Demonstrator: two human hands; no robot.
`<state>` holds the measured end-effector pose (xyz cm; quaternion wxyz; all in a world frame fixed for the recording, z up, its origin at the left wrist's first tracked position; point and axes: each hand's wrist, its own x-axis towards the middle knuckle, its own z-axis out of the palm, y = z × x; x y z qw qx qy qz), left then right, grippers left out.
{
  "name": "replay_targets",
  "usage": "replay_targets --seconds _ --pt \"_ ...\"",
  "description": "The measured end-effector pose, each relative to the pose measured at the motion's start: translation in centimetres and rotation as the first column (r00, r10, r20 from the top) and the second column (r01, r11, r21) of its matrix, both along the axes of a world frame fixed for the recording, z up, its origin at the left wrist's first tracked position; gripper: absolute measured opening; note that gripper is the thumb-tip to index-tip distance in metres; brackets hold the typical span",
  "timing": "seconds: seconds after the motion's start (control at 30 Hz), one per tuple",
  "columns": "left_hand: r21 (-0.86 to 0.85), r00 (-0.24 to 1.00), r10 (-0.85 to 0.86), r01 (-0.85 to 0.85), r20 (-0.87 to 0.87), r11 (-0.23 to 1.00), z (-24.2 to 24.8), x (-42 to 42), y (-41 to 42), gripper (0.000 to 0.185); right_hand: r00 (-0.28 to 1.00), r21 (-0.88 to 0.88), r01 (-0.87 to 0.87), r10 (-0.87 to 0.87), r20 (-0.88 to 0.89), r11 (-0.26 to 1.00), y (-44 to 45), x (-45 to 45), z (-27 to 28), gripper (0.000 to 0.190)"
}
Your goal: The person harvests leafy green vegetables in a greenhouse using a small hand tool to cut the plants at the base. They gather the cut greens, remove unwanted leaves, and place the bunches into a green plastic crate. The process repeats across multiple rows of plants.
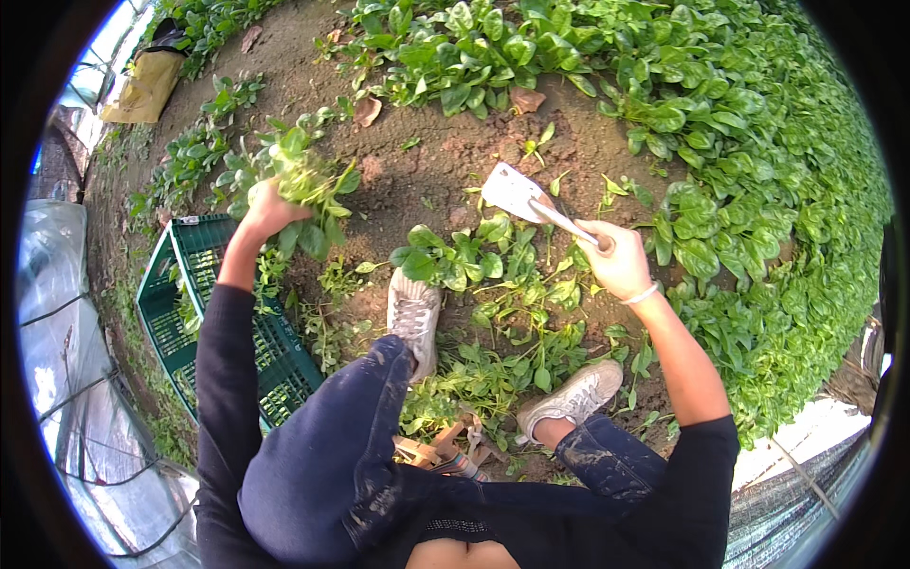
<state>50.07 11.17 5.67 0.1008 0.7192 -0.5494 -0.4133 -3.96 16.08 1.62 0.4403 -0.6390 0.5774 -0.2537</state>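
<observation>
My left hand (270, 208) is closed around a bunch of leafy greens (313, 186) that look like spinach, held above the soil beside a green plastic crate (188, 274). My right hand (617, 262) grips the handle of a small hand tool with a flat, pale metal blade (510, 192), the blade pointing to the upper left over bare soil. Between the two hands, loose and low spinach plants (455, 257) lie or stand on the ground in front of my shoes. The roots of the held bunch are blurred.
Dense spinach (768, 142) grows along the right and top. A wooden low stool (437, 448) is partly visible beneath me. A yellowish bag (146, 85) lies at the upper left. Plastic sheeting (57, 263) borders the left side. My shoes (414, 313) stand among the plants.
</observation>
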Motion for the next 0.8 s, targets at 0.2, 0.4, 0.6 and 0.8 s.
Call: replay_targets --seconds 0.2,0.4,0.6,0.8 --pt "0.180 0.605 -0.779 0.758 0.164 0.626 5.3 -8.1 5.2 0.052 0.931 0.037 -0.260 0.260 -0.257 0.965 5.6 -6.7 4.4 0.023" --pt "0.527 0.113 -0.988 0.849 -0.101 0.043 3.4 -21.7 7.7 0.041 0.973 0.063 -0.221 0.224 -0.050 0.973 5.9 2.5 -4.3 0.022" --pt "0.564 0.190 -0.982 0.812 -0.013 0.150 0.4 -29.7 8.4 0.095 0.956 -0.054 -0.294 0.292 -0.036 0.954 5.9 2.0 -5.2 0.023" --pt "0.680 0.369 -0.902 0.604 0.222 0.415 -3.3 -25.0 5.1 0.118 0.920 0.239 -0.308 0.352 -0.169 0.921 3.0 -1.0 -1.6 0.028"
